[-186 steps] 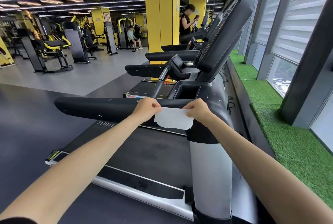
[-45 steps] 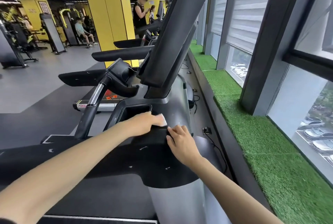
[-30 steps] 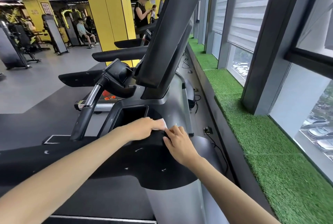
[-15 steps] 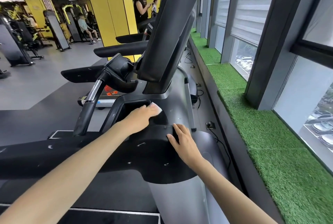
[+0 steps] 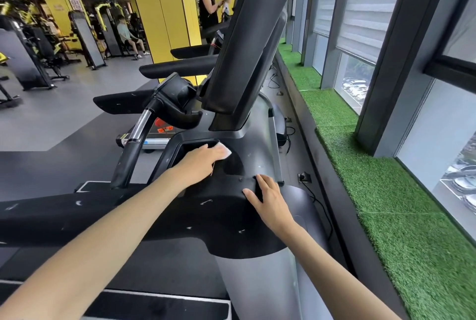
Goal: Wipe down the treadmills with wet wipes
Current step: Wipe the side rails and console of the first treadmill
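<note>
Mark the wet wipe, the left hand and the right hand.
wet wipe [image 5: 227, 153], head view, white corner showing past the fingers.
left hand [image 5: 203, 161], head view, back of the hand.
right hand [image 5: 269, 198], head view, back of the hand.

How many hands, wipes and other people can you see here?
Hands: 2, left hand and right hand
Wet wipe: 1
Other people plainly visible: 3, standing person, person behind, seated person
Total: 6
</note>
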The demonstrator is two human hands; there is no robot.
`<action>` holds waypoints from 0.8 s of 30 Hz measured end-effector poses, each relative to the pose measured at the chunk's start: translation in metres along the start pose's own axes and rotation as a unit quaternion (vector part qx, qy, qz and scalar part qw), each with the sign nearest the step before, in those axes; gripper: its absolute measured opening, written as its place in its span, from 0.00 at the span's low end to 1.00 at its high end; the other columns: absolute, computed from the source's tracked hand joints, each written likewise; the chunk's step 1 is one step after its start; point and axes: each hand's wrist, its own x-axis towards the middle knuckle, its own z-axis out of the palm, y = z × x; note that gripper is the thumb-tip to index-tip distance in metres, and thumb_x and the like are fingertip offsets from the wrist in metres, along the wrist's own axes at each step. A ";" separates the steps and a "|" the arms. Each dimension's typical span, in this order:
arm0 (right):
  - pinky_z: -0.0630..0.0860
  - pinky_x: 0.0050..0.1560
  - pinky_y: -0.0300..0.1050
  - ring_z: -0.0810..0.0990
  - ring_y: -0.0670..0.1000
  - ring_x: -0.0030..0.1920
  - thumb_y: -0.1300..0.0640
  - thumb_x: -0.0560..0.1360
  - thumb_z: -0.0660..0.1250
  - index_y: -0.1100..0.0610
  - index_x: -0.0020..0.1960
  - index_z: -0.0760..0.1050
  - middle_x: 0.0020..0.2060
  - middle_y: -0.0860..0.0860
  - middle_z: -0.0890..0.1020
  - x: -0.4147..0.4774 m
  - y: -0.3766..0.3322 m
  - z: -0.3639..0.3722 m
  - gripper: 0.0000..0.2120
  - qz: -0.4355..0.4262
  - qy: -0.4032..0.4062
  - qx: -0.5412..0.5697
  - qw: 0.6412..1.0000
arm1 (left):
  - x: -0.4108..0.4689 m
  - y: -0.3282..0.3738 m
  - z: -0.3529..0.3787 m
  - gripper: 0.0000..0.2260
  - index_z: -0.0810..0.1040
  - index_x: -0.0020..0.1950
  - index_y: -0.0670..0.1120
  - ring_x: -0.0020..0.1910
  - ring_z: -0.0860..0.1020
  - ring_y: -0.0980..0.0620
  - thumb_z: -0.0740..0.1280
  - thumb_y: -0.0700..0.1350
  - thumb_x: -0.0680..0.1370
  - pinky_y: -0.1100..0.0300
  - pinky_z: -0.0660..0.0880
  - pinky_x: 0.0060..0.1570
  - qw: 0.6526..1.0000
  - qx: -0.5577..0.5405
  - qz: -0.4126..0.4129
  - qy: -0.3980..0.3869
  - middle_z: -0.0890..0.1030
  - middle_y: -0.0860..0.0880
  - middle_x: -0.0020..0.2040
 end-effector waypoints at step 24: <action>0.65 0.68 0.43 0.63 0.48 0.71 0.41 0.79 0.60 0.57 0.76 0.60 0.70 0.48 0.65 -0.002 0.002 -0.001 0.32 0.016 -0.012 0.036 0.999 | -0.016 -0.005 0.001 0.33 0.72 0.69 0.60 0.70 0.67 0.42 0.52 0.28 0.75 0.49 0.65 0.69 0.994 -0.033 0.011 -0.108 0.73 0.43 0.68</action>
